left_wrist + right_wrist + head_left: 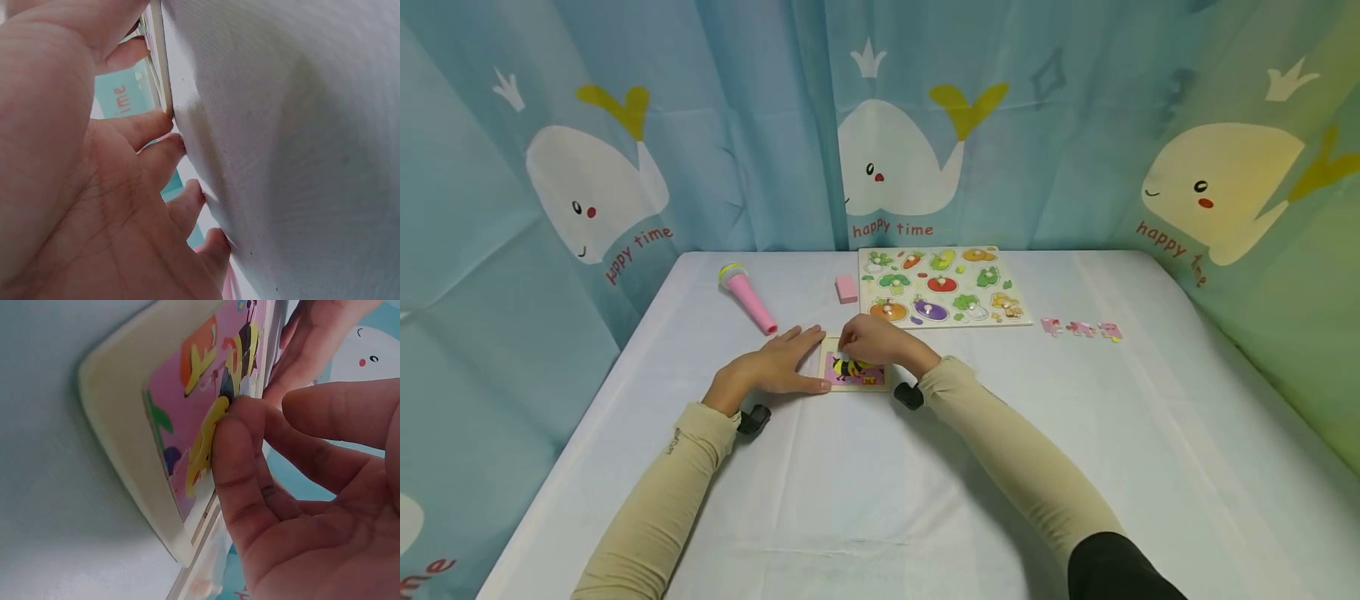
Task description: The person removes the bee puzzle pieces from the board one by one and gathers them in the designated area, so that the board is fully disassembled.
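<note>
A small wooden jigsaw puzzle (pixel 871 377) with a bee on a pink ground lies on the table in the head view. My left hand (pixel 775 364) is spread at its left side, thumb and index finger at the frame's edge. In the left wrist view, the other fingertips (pixel 217 240) rest on the cloth. Over the puzzle's upper part is my right hand (pixel 876 340). The right wrist view shows two bent fingertips pressing on the picture (pixel 187 403), the thumb (pixel 306 407) held apart. Bare wood shows along one side of the picture inside the frame.
Behind the puzzle lie a vegetable peg board (pixel 942 285) and a pink block (pixel 846 289). A pink toy microphone (pixel 748 300) is at the left. Three loose pink puzzle pieces (pixel 1081 329) lie in a row at the right. Whale-print curtains (pixel 760 167) surround the table.
</note>
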`<state>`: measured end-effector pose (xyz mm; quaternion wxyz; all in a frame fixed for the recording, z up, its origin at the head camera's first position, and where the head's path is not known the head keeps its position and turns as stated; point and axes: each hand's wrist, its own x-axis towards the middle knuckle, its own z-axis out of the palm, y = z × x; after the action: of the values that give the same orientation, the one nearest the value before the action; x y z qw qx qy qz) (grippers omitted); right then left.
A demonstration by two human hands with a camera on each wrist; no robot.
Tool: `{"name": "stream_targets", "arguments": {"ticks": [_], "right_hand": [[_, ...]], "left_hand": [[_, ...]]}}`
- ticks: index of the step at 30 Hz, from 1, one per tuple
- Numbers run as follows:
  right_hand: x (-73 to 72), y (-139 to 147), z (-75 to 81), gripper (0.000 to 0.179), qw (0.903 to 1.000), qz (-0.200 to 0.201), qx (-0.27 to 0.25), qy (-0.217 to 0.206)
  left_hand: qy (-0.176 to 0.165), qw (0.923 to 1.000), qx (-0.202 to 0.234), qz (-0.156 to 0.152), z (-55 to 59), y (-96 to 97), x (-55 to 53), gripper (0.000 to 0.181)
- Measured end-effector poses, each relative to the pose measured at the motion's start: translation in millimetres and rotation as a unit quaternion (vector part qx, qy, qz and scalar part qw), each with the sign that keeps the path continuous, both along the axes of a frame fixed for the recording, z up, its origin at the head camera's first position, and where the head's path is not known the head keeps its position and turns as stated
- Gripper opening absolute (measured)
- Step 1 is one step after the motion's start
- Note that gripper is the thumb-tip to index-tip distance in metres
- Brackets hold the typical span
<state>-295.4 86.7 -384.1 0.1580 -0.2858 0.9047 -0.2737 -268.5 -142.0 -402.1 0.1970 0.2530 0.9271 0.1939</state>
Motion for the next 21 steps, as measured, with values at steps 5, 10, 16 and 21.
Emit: {"name": "stream_targets", "arguments": {"ticks": [5, 10, 16, 21], "right_hand": [[1.5, -2.2, 0.2, 0.023, 0.9999, 0.0, 0.012, 0.009], [4.3, -3.6, 0.7, 0.021, 0.9999, -0.006, 0.01, 0.012], [6.6, -5.1, 0.1, 0.019, 0.9999, -0.014, 0.002, 0.007], [6.8, -4.7, -0.8, 0.018, 0.9996, -0.026, -0.005, 0.002]], "left_hand": [[0.003, 1.0, 0.0, -0.001, 0.4, 0.3, 0.7, 0.1], [0.004, 1.0, -0.001, -0.001, 0.3, 0.9, 0.5, 0.099], [0.007, 0.9999, -0.007, -0.003, -1.9, 1.2, -1.0, 0.098], [0.014, 0.9998, -0.014, -0.004, -1.9, 2.2, -0.6, 0.091]]}}
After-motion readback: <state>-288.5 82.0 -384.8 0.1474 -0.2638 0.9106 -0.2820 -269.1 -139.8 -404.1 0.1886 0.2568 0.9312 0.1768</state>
